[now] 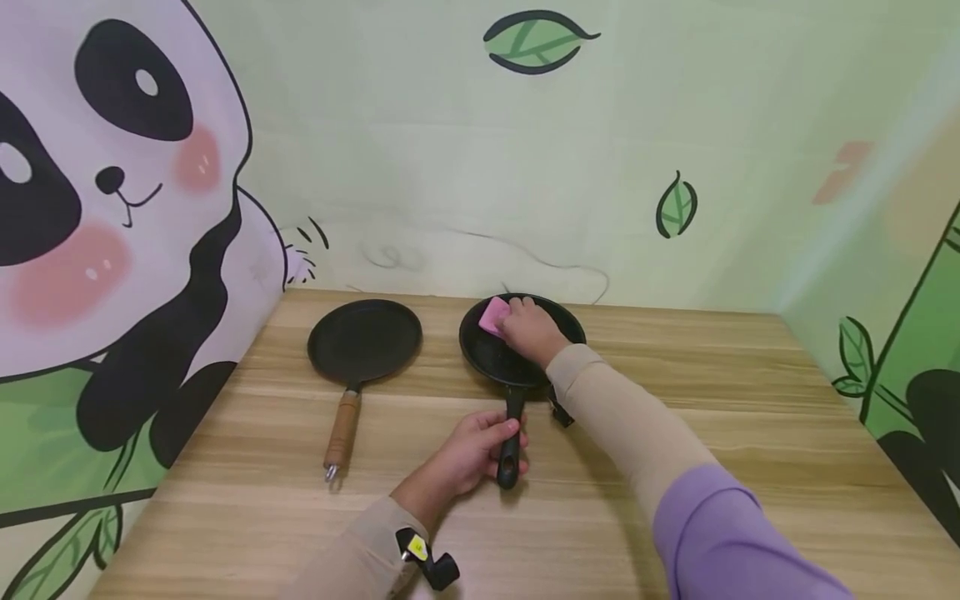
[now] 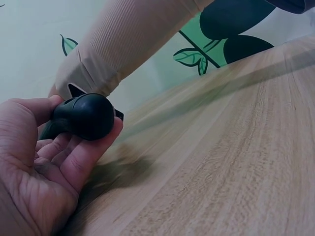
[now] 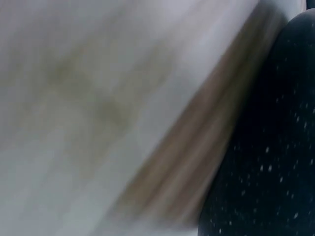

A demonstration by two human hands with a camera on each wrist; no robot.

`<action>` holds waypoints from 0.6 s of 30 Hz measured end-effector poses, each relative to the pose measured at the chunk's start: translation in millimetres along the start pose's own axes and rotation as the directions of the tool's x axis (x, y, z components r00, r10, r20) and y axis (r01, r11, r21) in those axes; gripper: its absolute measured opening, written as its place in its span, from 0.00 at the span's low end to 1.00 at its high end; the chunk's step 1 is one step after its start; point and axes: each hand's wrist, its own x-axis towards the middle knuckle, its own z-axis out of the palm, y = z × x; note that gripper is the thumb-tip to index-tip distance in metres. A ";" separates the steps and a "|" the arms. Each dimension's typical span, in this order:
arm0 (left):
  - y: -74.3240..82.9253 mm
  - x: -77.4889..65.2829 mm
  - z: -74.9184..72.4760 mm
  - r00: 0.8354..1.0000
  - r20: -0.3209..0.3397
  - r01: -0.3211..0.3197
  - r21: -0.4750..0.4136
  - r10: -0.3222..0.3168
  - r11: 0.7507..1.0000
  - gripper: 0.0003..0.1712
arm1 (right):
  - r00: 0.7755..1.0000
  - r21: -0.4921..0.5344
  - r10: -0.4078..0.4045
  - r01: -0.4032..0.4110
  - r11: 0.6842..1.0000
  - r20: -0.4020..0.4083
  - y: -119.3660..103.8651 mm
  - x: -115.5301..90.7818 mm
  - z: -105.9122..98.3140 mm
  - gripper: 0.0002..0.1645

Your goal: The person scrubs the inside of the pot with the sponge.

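Note:
My left hand point(image 1: 474, 450) grips the black handle point(image 1: 513, 408) of a dark frying pan point(image 1: 483, 354) at the back centre of the table. In the left wrist view the thumb and fingers curl round the rounded handle end point(image 2: 88, 117). Inside the pan, my right hand point(image 1: 534, 332) holds a pink sponge point(image 1: 494, 317) against the left part of the cooking surface. The right wrist view shows the pan's speckled dark surface point(image 3: 270, 162) along its right side; the right hand and the sponge are out of that view.
A flat black pan point(image 1: 365, 340) with a wooden handle point(image 1: 342, 429) lies left of the frying pan. Both are on a wood-grain table point(image 1: 712, 433). Behind it rises a pale green wall point(image 1: 390, 150) with panda and leaf drawings.

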 end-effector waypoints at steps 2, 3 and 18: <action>0.6 -0.8 0.1 1.000 -0.001 -0.004 0.000 0.004 1.000 0.24 | 1.000 -0.022 -0.007 0.008 1.000 0.014 1.2 1.2 -1.3 0.12; 0.8 -1.3 0.1 1.000 -0.001 -0.006 -0.001 0.006 1.000 0.24 | 1.000 -0.032 -0.009 0.010 0.999 0.019 1.8 1.6 -2.3 0.12; -2.7 0.4 0.1 0.999 -0.016 -0.031 -0.004 0.031 1.000 0.23 | 0.991 -0.244 0.070 -0.039 0.969 0.118 19.9 -7.2 -12.9 0.14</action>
